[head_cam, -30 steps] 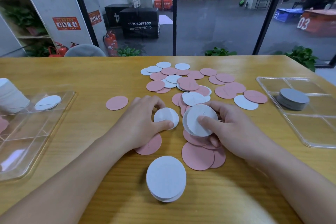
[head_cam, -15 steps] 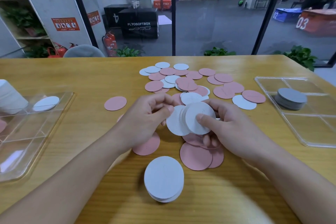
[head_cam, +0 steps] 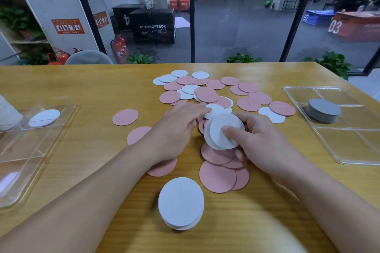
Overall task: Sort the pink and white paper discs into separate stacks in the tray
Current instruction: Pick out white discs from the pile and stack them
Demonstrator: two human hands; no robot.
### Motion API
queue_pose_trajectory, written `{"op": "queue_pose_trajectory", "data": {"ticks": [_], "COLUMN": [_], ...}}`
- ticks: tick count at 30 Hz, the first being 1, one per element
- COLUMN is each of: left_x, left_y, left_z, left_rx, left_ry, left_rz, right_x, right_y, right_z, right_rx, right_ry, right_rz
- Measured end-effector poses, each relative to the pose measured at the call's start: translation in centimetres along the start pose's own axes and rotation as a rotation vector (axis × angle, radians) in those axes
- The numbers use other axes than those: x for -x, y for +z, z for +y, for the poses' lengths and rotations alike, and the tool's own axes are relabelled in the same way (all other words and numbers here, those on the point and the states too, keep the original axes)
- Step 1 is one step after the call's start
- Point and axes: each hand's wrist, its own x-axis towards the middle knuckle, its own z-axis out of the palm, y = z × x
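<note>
My right hand (head_cam: 261,141) grips a small bundle of white discs (head_cam: 223,132), thumb pressed on its face, just above the table's middle. My left hand (head_cam: 176,127) reaches forward with straight fingers, its tips touching a white disc (head_cam: 216,110) that lies flat in the scattered pile. Many pink discs (head_cam: 207,94) and white ones lie mixed on the table beyond my hands. More pink discs (head_cam: 217,176) lie under and below my right hand. A stack of white discs (head_cam: 181,203) stands near the front edge.
A clear divided tray (head_cam: 30,150) sits at the left with one white disc (head_cam: 44,117) inside. Another clear tray (head_cam: 349,139) at the right holds a grey disc stack (head_cam: 322,110). A lone pink disc (head_cam: 125,116) lies left of the pile.
My left hand added its white disc to the bundle in my right hand, let go, and then stretched forward onto another white disc in the pile.
</note>
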Motion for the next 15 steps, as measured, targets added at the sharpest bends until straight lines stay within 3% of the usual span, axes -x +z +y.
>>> {"op": "queue_pose_trajectory", "data": {"ticks": [4, 11, 15], "left_x": [0.5, 2.5, 2.2], "left_y": [0.0, -1.8, -2.1], "left_z": [-0.2, 0.6, 0.9], "left_rx": [-0.135, -0.149, -0.052], "left_ry": [-0.044, -0.134, -0.219], "left_rz": [-0.104, 0.136, 0.145], "right_x": [-0.1, 0.0, 0.1], "right_y": [-0.2, -0.1, 0.0], "right_z": [0.1, -0.2, -0.3], "right_rx": [-0.011, 0.003, 0.01], "right_ry": [0.009, 0.018, 0.024], "right_rz": [0.037, 0.051, 0.049]}}
